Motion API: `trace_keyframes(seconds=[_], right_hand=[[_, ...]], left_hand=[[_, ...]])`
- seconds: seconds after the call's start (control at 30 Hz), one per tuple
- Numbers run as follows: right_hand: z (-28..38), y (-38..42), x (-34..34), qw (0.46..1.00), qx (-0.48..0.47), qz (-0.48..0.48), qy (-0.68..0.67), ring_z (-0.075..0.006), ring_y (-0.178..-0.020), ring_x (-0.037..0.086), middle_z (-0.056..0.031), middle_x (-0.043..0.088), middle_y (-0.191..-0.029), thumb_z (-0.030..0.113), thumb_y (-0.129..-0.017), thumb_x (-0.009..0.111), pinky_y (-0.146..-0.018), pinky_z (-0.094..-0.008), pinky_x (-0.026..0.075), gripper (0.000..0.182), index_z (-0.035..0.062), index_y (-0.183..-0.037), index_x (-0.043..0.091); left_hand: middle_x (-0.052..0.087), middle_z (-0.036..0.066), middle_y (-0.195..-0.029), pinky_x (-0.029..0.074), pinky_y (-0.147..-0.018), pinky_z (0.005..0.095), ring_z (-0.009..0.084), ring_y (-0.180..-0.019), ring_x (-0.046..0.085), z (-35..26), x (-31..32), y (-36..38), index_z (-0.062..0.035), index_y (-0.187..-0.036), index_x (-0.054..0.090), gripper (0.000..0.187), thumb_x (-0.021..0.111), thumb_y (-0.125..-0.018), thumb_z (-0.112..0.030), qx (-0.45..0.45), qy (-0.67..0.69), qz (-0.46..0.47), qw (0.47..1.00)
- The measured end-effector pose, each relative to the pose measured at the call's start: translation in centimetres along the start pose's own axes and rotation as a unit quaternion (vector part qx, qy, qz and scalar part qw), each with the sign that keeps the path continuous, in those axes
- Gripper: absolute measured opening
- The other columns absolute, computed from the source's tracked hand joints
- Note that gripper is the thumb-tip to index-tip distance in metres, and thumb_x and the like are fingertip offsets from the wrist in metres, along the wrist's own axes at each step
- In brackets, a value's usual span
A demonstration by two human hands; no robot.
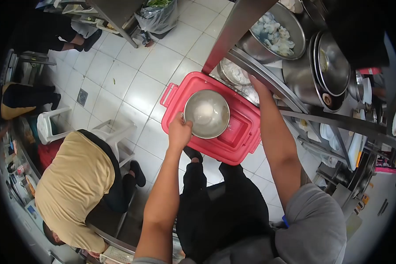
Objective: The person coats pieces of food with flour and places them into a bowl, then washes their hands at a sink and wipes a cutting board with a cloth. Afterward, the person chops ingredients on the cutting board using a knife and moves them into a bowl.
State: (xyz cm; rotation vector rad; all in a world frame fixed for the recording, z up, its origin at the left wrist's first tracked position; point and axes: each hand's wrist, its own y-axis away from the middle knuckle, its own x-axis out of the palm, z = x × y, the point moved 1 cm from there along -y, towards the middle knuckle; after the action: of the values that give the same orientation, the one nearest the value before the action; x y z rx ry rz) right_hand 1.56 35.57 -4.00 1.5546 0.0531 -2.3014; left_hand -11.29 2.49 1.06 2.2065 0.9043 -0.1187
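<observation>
My left hand [180,131] is closed on the rim of a round metal bowl [207,114], with a little whitish stuff at its bottom. The bowl is over a red plastic lid [246,118] with raised edges and side handles. To the right, my right hand [258,85] reaches under the metal shelf edge, beside a metal bowl of white powder [234,71]. Its fingers are mostly hidden there, so whether they grip that bowl I cannot tell.
On the steel shelf at right stand a big bowl of pale food pieces [275,35] and stacked metal pots [332,66]. A person in a tan shirt [77,176] bends over a counter at left, near white stools [53,125]. A bagged bin [158,20] stands ahead.
</observation>
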Motion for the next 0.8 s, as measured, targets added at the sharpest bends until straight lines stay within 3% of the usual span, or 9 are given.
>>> trace_keyframes(seconds=[0.13, 0.17, 0.2, 0.33, 0.43, 0.53, 0.63, 0.73, 0.8], right_hand=[[0.8, 2.1, 0.5, 0.999, -0.004, 0.018, -0.051, -0.0416, -0.123, 0.053, -0.0215, 0.056, -0.136, 0.052, -0.082, 0.069, -0.103, -0.0451, 0.042, 0.062, 0.0074, -0.125, 0.063], [0.4, 4.3, 0.3, 0.988, -0.136, -0.077, 0.003, -0.0425, -0.117, 0.057, -0.0281, 0.059, -0.126, 0.053, -0.086, 0.064, -0.102, -0.0482, 0.043, 0.063, 0.0024, -0.123, 0.062], [2.4, 6.6, -2.1, 0.994, -0.015, 0.073, -0.079, -0.0457, -0.115, 0.056, -0.032, 0.061, -0.119, 0.046, -0.083, 0.07, -0.1, -0.0479, 0.044, 0.062, -0.0026, -0.12, 0.062], [0.8, 12.1, -1.2, 0.97, -0.17, -0.036, -0.168, -0.0413, -0.128, 0.047, -0.0247, 0.053, -0.132, 0.017, -0.083, 0.073, -0.108, -0.0453, 0.039, 0.047, 0.0008, -0.125, 0.058], [0.2, 13.6, -2.3, 0.965, -0.178, -0.004, -0.194, -0.0388, -0.127, 0.048, -0.0208, 0.052, -0.135, 0.012, -0.081, 0.073, -0.108, -0.0428, 0.039, 0.047, 0.0037, -0.126, 0.058], [0.9, 11.0, -3.5, 0.966, -0.203, -0.019, -0.158, -0.0396, -0.119, 0.054, -0.0225, 0.059, -0.124, 0.015, -0.083, 0.071, -0.102, -0.0441, 0.043, 0.042, 0.0025, -0.122, 0.061], [2.1, 8.7, -4.7, 0.988, -0.14, 0.014, -0.059, -0.0418, -0.107, 0.06, -0.0257, 0.065, -0.109, 0.023, -0.087, 0.066, -0.094, -0.0476, 0.048, 0.035, 0.0015, -0.114, 0.065], [2.9, 5.4, -4.9, 0.986, -0.164, 0.034, 0.012, -0.0444, -0.097, 0.064, -0.0239, 0.068, -0.103, 0.036, -0.093, 0.057, -0.086, -0.0519, 0.05, 0.036, 0.0059, -0.108, 0.069], [2.1, 3.8, -2.7, 0.985, -0.164, 0.028, 0.04, -0.0423, -0.097, 0.064, -0.0177, 0.07, -0.104, 0.038, -0.091, 0.058, -0.085, -0.0506, 0.05, 0.035, 0.0108, -0.111, 0.068]], left_hand=[[0.059, 0.018, -0.068, 0.048, -0.052, 0.0393, 0.0274, -0.054, 0.061, 2.6, -0.5, -1.3, 0.0036, -0.089, 0.051, 0.012, 0.055, -0.082, -0.006, 0.081, -0.006, -0.016, 0.997], [0.059, 0.018, -0.068, 0.048, -0.049, 0.0383, 0.0263, -0.051, 0.06, 1.8, -2.2, -1.9, 0.0034, -0.091, 0.051, 0.013, 0.054, -0.083, -0.006, 0.063, 0.03, -0.028, 0.997], [0.06, 0.017, -0.068, 0.048, -0.047, 0.0373, 0.0253, -0.049, 0.059, 2.1, -3.3, -1.3, 0.0031, -0.094, 0.05, 0.014, 0.054, -0.083, -0.006, 0.036, 0.066, -0.034, 0.997], [0.059, 0.014, -0.067, 0.043, -0.039, 0.0326, 0.0203, -0.047, 0.058, 0.9, -9.3, -1.2, 0.0015, -0.102, 0.05, 0.018, 0.052, -0.086, -0.006, -0.047, 0.066, -0.062, 0.995], [0.06, 0.015, -0.068, 0.044, -0.039, 0.0347, 0.0215, -0.048, 0.058, -1.2, -13.2, -2.1, 0.0005, -0.109, 0.052, 0.025, 0.052, -0.085, -0.007, -0.001, -0.006, -0.106, 0.994], [0.063, 0.019, -0.067, 0.047, -0.039, 0.0364, 0.0241, -0.045, 0.061, 1.8, -16.1, -7.3, 0.0043, -0.12, 0.052, 0.037, 0.046, -0.085, -0.006, 0.195, -0.219, -0.198, 0.935], [0.063, 0.019, -0.066, 0.046, -0.038, 0.0359, 0.0248, -0.045, 0.061, -6.5, -16.8, -9.3, 0.0062, -0.116, 0.053, 0.036, 0.042, -0.083, -0.004, 0.008, -0.001, -0.112, 0.994], [0.059, 0.016, -0.062, 0.044, -0.036, 0.0345, 0.0223, -0.042, 0.055, -11.7, -18.4, -16.7, 0.0087, -0.083, 0.056, 0.016, 0.045, -0.082, -0.002, 0.0, 0.059, -0.016, 0.998], [0.061, 0.017, -0.068, 0.049, -0.04, 0.0326, 0.0215, -0.046, 0.058, -14.9, -19.1, -22.5, 0.0089, -0.088, 0.058, 0.019, 0.044, -0.087, -0.005, -0.06, 0.196, 0.031, 0.978]])
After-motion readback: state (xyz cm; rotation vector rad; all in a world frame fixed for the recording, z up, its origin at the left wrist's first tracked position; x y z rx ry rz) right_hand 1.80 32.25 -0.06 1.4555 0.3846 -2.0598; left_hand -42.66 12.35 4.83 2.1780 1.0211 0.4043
